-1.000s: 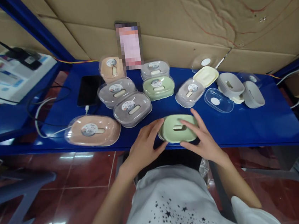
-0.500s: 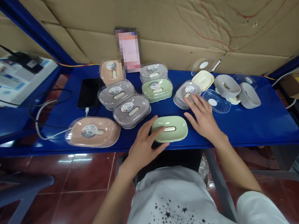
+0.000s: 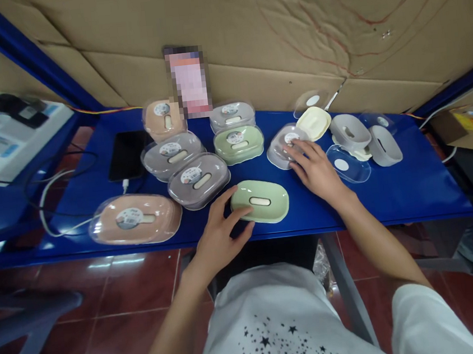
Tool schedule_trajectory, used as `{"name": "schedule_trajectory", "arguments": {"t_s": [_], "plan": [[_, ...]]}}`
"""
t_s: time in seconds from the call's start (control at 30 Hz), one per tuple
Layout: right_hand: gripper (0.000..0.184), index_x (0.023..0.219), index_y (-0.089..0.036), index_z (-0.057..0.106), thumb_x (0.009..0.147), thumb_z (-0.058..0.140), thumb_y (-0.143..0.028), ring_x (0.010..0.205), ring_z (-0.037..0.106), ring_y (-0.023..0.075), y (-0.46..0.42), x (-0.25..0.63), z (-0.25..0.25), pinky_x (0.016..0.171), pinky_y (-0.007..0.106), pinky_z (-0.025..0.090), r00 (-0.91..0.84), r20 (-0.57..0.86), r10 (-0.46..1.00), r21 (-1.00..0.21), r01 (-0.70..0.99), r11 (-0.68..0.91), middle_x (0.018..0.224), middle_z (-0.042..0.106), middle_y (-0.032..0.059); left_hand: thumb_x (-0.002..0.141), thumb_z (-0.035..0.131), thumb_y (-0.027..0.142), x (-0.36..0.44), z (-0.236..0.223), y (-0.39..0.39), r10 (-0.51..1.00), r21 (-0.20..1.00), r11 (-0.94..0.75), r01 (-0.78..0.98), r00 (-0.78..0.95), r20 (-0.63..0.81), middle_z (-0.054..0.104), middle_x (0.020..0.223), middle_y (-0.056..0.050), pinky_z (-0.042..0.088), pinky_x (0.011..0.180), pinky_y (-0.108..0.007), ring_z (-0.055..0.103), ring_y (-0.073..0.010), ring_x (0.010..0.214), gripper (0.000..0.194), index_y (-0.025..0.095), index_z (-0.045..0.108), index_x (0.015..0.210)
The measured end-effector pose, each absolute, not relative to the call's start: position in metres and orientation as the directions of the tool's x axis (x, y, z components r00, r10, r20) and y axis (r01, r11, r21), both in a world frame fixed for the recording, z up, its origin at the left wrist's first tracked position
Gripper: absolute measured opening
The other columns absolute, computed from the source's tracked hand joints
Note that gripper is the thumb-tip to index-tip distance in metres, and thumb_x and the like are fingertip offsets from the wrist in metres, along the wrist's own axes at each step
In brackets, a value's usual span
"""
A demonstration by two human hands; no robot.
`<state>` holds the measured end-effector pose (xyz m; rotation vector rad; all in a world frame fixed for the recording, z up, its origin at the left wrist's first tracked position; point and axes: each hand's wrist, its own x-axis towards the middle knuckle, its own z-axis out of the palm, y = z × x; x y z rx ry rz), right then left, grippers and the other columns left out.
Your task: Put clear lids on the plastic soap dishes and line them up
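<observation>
A pale green oval plastic dish [image 3: 279,198] with a cream slot piece in its middle lies uncovered near the table's front edge. My left hand [image 3: 219,229] is around its left end, fingers apart, one finger reaching over the rim. To the right, my right hand [image 3: 316,171] has its fingers spread, with fingertips at a grey oval box [image 3: 278,153] under a clear, labelled lid; contact under the fingers is partly hidden. Just behind that box lies a cream oval piece [image 3: 314,122]. A clear lid [image 3: 356,173] with a white round label lies beside my right hand.
Lidded grey boxes [image 3: 175,158], a lidded green box [image 3: 239,143] and pink ones [image 3: 113,212] stand left and behind. Open grey pieces [image 3: 385,144] lie right. A cabled black phone [image 3: 126,155] is at left; a blurred-out screen [image 3: 193,86] leans on the cardboard wall [image 3: 245,18].
The view has shifted, sliding the table's things left. My right hand has moved slightly farther over the grey box. My left hand stays at the green dish's left end.
</observation>
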<state>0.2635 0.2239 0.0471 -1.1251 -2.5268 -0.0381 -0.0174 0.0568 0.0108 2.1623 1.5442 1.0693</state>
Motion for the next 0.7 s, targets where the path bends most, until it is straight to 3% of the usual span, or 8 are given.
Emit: {"name": "schedule_trajectory", "arguments": {"t_s": [0.17,0.37,0.47,0.57,0.63,0.7], "plan": [[0.051,0.158,-0.021,0.060,0.110,0.052,-0.036,0.140,0.056,0.0384,0.254,0.248,0.049,0.119,0.060,0.048,-0.602,0.333,0.726,-0.083,0.748,0.658,0.155,0.062,0.0168,0.102,0.071,0.022,-0.017,0.010,0.056,0.896,0.592,-0.402,0.698,0.168,0.411,0.043,0.167,-0.014,0.050,0.124,-0.058,0.049,-0.0334,0.154,0.026,0.027,0.068,0.128],[0.059,0.167,-0.016,0.044,0.111,0.040,-0.036,0.158,0.044,0.0325,0.298,0.252,0.047,0.129,0.056,0.040,-0.595,0.348,0.724,-0.225,0.697,0.681,0.170,0.046,0.0188,0.103,0.071,0.023,-0.017,0.010,0.056,0.897,0.594,-0.397,0.700,0.160,0.412,0.044,0.166,-0.013,0.051,0.122,-0.059,0.051,-0.0334,0.152,0.027,0.028,0.068,0.129],[0.056,0.161,-0.016,0.051,0.111,0.037,-0.035,0.152,0.050,0.0366,0.313,0.272,0.045,0.124,0.062,0.041,-0.414,0.368,0.832,-0.201,0.839,0.506,0.163,0.055,0.0206,0.103,0.071,0.023,-0.017,0.011,0.056,0.900,0.594,-0.392,0.702,0.158,0.407,0.044,0.167,-0.012,0.051,0.122,-0.058,0.051,-0.0333,0.152,0.027,0.029,0.068,0.129],[0.055,0.144,-0.012,0.066,0.106,0.051,-0.049,0.137,0.061,0.0453,0.315,0.289,0.040,0.115,0.069,0.043,-0.227,0.293,0.929,-0.095,0.960,0.265,0.147,0.067,0.0257,0.102,0.071,0.023,-0.016,0.011,0.056,0.899,0.589,-0.394,0.705,0.162,0.407,0.044,0.167,-0.012,0.051,0.123,-0.058,0.051,-0.0335,0.152,0.029,0.029,0.068,0.130],[0.059,0.139,-0.011,0.069,0.101,0.060,-0.055,0.128,0.066,0.0452,0.312,0.293,0.037,0.112,0.068,0.045,-0.211,0.218,0.953,-0.048,0.973,0.226,0.137,0.072,0.0266,0.102,0.071,0.023,-0.016,0.011,0.056,0.900,0.591,-0.393,0.704,0.163,0.405,0.044,0.167,-0.012,0.050,0.124,-0.059,0.051,-0.0337,0.153,0.029,0.029,0.068,0.130],[0.057,0.141,-0.013,0.068,0.100,0.063,-0.053,0.125,0.069,0.0416,0.305,0.294,0.039,0.112,0.064,0.046,-0.281,0.160,0.946,-0.056,0.955,0.292,0.136,0.075,0.0231,0.101,0.072,0.022,-0.016,0.012,0.056,0.902,0.596,-0.390,0.702,0.161,0.400,0.044,0.167,-0.012,0.050,0.124,-0.059,0.051,-0.0340,0.153,0.030,0.029,0.068,0.130]]}}
